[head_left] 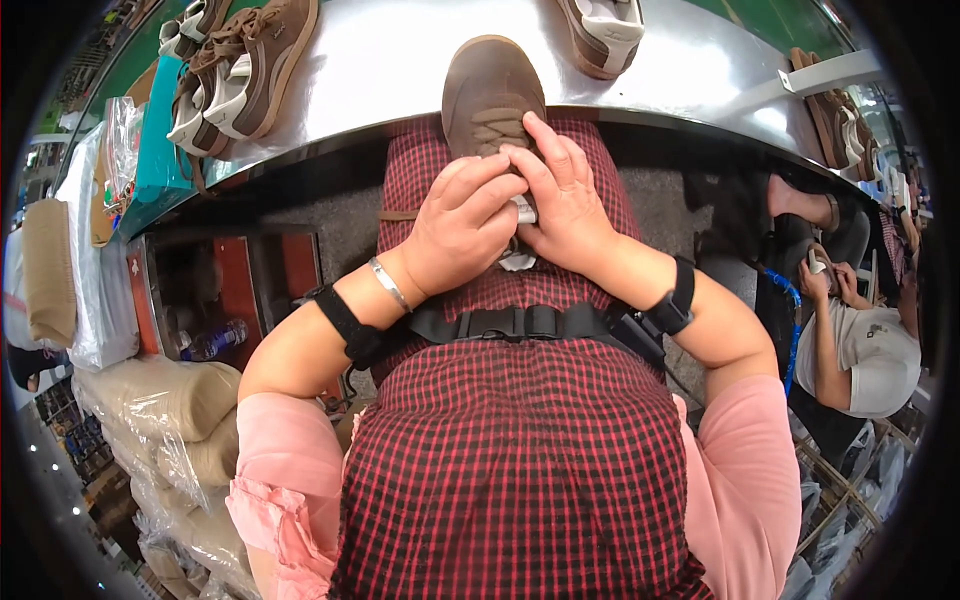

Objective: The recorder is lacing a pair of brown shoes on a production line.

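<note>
A brown lace-up sneaker (493,85) points away from me, its toe over the edge of the metal table and its heel end toward my lap. My left hand (465,220) is closed over the left side of its opening, fingers bent against the tongue area. From the other side my right hand (572,208) grips the shoe, with a finger lying along the crossed brown laces (500,128). The fingertips of both hands meet at the top of the lacing and hide what is pinched there. A loose lace end (398,215) sticks out left of my left hand.
Several brown-and-white sneakers (255,75) stand on the metal table (400,60) at left, another (605,35) at its far side. More shoes (835,115) sit at right beside a metal bracket (830,72). Plastic-wrapped tan bundles (165,410) lie lower left. A co-worker (855,350) sits at right.
</note>
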Demonstrator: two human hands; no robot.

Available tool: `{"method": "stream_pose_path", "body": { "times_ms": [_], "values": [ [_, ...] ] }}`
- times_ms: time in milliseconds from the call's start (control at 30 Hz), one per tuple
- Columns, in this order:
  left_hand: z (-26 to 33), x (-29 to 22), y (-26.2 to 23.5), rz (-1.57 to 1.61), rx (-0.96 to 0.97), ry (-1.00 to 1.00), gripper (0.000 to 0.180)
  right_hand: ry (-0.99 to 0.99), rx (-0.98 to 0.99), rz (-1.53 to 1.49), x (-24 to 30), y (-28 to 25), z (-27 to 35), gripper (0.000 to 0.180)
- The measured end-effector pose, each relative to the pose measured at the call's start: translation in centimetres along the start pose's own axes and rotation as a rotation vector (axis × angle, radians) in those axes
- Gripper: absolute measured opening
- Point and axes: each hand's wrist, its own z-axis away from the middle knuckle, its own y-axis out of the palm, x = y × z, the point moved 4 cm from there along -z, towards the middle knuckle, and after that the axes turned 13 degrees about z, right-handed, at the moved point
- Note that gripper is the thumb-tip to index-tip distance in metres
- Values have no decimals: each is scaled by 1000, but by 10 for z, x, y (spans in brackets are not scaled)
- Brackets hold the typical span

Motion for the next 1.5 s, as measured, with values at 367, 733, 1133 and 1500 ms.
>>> {"method": "stream_pose_path", "body": {
  "times_ms": [367, 733, 1133, 1500],
  "values": [
    [-2, 18, -37, 150, -90, -356, 26, -53, 34, -298, -24, -59, 4, 8],
    [-5, -7, -22, 318, 241, -173, 26, 86, 114, -358, -27, -10, -29, 13],
    [-13, 44, -4, 84, -147, -603, 32, 258, 57, -148, -18, -13, -36, 17],
    [10, 59, -10, 533, -308, -977, 39, 497, 71, -688, -48, 1, -15, 27]
  ]
}}
